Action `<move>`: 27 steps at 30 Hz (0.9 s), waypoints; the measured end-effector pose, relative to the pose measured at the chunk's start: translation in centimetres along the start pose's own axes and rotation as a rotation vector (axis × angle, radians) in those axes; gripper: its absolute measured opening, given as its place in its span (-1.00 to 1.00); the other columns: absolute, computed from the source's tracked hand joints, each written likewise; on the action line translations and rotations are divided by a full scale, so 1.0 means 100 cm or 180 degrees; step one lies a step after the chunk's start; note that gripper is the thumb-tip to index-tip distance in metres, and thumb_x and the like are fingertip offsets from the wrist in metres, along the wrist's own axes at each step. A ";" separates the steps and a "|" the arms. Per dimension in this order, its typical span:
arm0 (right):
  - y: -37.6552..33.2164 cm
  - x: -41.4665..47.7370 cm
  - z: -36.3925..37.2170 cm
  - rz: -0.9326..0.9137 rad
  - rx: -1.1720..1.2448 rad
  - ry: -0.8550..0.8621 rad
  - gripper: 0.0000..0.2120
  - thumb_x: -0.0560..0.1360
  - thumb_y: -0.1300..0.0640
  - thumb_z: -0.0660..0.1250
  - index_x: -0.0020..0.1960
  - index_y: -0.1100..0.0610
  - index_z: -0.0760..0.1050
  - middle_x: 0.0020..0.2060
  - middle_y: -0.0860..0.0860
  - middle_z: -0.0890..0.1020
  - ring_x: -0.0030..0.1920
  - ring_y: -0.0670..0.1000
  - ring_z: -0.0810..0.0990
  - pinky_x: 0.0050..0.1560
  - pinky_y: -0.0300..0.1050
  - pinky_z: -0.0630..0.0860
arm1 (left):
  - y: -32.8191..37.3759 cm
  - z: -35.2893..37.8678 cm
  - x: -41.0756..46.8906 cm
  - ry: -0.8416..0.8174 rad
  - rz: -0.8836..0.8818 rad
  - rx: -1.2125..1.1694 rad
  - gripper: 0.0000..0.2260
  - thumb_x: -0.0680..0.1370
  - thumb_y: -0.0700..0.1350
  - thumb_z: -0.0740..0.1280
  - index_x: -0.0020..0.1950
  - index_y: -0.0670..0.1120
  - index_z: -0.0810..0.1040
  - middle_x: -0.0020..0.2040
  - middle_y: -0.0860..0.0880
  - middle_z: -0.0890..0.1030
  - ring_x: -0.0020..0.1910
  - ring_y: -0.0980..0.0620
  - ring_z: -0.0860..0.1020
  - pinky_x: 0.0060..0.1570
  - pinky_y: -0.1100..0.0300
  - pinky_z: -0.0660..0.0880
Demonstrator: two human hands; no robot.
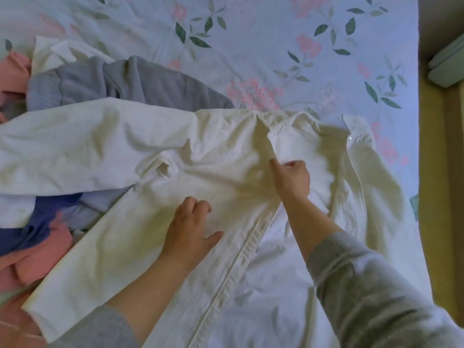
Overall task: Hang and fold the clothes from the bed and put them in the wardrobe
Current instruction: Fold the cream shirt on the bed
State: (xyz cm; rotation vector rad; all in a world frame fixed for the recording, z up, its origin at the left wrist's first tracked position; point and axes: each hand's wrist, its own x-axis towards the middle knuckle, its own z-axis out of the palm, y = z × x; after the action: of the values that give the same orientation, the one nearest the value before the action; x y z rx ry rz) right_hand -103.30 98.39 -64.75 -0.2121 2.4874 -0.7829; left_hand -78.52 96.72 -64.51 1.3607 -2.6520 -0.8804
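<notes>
A white long-sleeved shirt [140, 156] lies spread front-up across the flowered bed sheet [263, 46], its collar toward the far side and one sleeve stretched out to the left. My right hand [292, 178] pinches the shirt's front panel just below the collar. My left hand [189, 229] rests on the left half of the shirt beside the button strip, fingers loosely curled, thumb out, holding nothing.
A grey garment [140, 84] lies behind the shirt's sleeve. Pink clothes [37, 257] and a blue garment [32, 232] are heaped at the left. The bed's right edge meets a brown floor strip [442, 172], with a pale object [447, 64] beyond.
</notes>
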 end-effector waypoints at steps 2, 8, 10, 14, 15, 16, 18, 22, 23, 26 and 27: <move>-0.020 0.013 -0.003 -0.0251 0.0042 0.0163 -0.67 0.45 -0.01 0.31 0.15 0.12 0.49 -0.11 -0.03 0.59 -0.09 0.05 0.57 -0.13 -0.11 0.47 | 0.013 0.002 0.012 0.0157 0.0216 0.0079 -0.37 0.36 0.13 0.51 0.34 -0.05 0.42 0.24 -0.05 0.35 0.18 -0.06 0.36 0.19 0.10 0.42; 0.000 0.049 -0.014 0.0451 0.0807 0.0569 -0.67 0.51 0.11 0.17 -0.40 0.14 0.21 -0.47 0.02 0.28 -0.38 0.08 0.29 -0.43 -0.08 0.18 | 0.014 0.026 0.040 -0.1217 -0.0299 0.0631 0.16 0.28 0.42 0.40 0.43 0.23 -0.51 0.38 0.04 -0.64 0.40 -0.12 -0.58 0.44 -0.25 -0.32; 0.007 0.050 -0.013 0.0780 0.1173 0.0320 -0.66 0.53 0.03 0.17 -0.36 0.15 0.25 -0.45 0.03 0.29 -0.38 0.07 0.29 -0.40 -0.09 0.22 | 0.008 0.029 0.042 -0.1321 -0.0405 0.0730 0.22 0.23 0.42 0.43 0.40 0.24 -0.56 0.34 0.02 -0.69 0.34 -0.13 -0.65 0.39 -0.32 -0.34; -0.012 0.072 -0.023 0.0454 0.1318 0.0095 -0.71 0.46 -0.07 0.33 -0.26 0.13 0.41 -0.33 0.03 0.46 -0.30 0.04 0.43 -0.29 -0.10 0.37 | 0.010 0.027 0.046 -0.1517 -0.0564 0.0849 0.30 0.16 0.44 0.45 0.36 0.22 -0.62 0.32 0.00 -0.71 0.31 -0.16 -0.67 0.36 -0.41 -0.32; -0.019 0.078 -0.027 0.0330 0.1300 -0.0015 -0.77 0.45 -0.01 0.38 -0.10 0.15 0.49 -0.19 0.04 0.53 -0.20 0.04 0.49 -0.20 -0.10 0.42 | 0.012 0.027 0.048 -0.1548 -0.0588 0.0867 0.31 0.15 0.44 0.46 0.35 0.23 -0.62 0.32 0.00 -0.71 0.31 -0.17 -0.67 0.35 -0.42 -0.31; -0.024 0.084 -0.031 0.0296 0.1321 -0.0268 -0.70 0.45 0.06 0.41 0.10 0.18 0.49 -0.03 0.07 0.54 -0.07 0.05 0.52 -0.12 -0.08 0.45 | 0.013 0.027 0.049 -0.1591 -0.0599 0.0892 0.32 0.15 0.43 0.47 0.35 0.23 -0.63 0.31 0.00 -0.71 0.31 -0.17 -0.67 0.35 -0.42 -0.31; -0.033 0.092 -0.043 0.0308 0.1513 -0.1237 -0.56 0.44 0.18 0.45 0.24 0.27 0.40 0.14 0.19 0.53 0.11 0.18 0.56 0.00 0.02 0.53 | 0.016 0.027 0.053 -0.1672 -0.0637 0.0906 0.33 0.14 0.42 0.48 0.34 0.24 -0.63 0.30 0.01 -0.72 0.31 -0.18 -0.67 0.35 -0.43 -0.29; -0.037 0.100 -0.053 0.0341 0.1573 -0.1965 -0.54 0.40 -0.04 0.50 0.13 0.26 0.54 -0.10 0.13 0.67 -0.09 0.12 0.67 0.03 -0.04 0.60 | 0.018 0.025 0.062 -0.1777 -0.0657 0.0954 0.33 0.13 0.42 0.48 0.36 0.25 -0.61 0.30 0.01 -0.72 0.32 -0.18 -0.65 0.36 -0.43 -0.26; -0.036 0.101 -0.050 0.0314 0.1358 -0.1470 -0.64 0.42 -0.03 0.48 0.03 0.23 0.55 -0.26 0.06 0.60 -0.27 0.02 0.60 -0.15 -0.15 0.55 | 0.019 0.024 0.063 -0.1793 -0.0660 0.0971 0.32 0.13 0.43 0.48 0.36 0.25 -0.60 0.30 0.01 -0.72 0.33 -0.18 -0.65 0.36 -0.43 -0.25; -0.022 0.106 -0.040 0.0263 0.0702 -0.0239 -0.83 0.53 0.16 0.27 -0.18 0.21 0.52 -0.36 0.09 0.42 -0.30 0.05 0.42 -0.30 -0.13 0.33 | 0.022 0.025 0.062 -0.1828 -0.0651 0.0983 0.34 0.13 0.43 0.48 0.35 0.24 -0.62 0.30 0.00 -0.73 0.32 -0.19 -0.65 0.36 -0.44 -0.25; -0.016 0.108 -0.038 0.0239 0.0503 -0.0089 -0.73 0.57 0.16 0.21 -0.29 0.21 0.43 -0.39 0.07 0.40 -0.30 0.06 0.40 -0.31 -0.13 0.31 | 0.024 0.026 0.062 -0.1837 -0.0644 0.0995 0.34 0.13 0.42 0.48 0.35 0.23 -0.63 0.30 0.00 -0.73 0.32 -0.19 -0.66 0.36 -0.44 -0.25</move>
State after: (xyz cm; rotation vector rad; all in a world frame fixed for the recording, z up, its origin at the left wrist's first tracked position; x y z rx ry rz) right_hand -114.49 95.79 -65.83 -0.0726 2.3788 -0.9332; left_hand -84.80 94.34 -66.84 1.6794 -3.2372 -1.0475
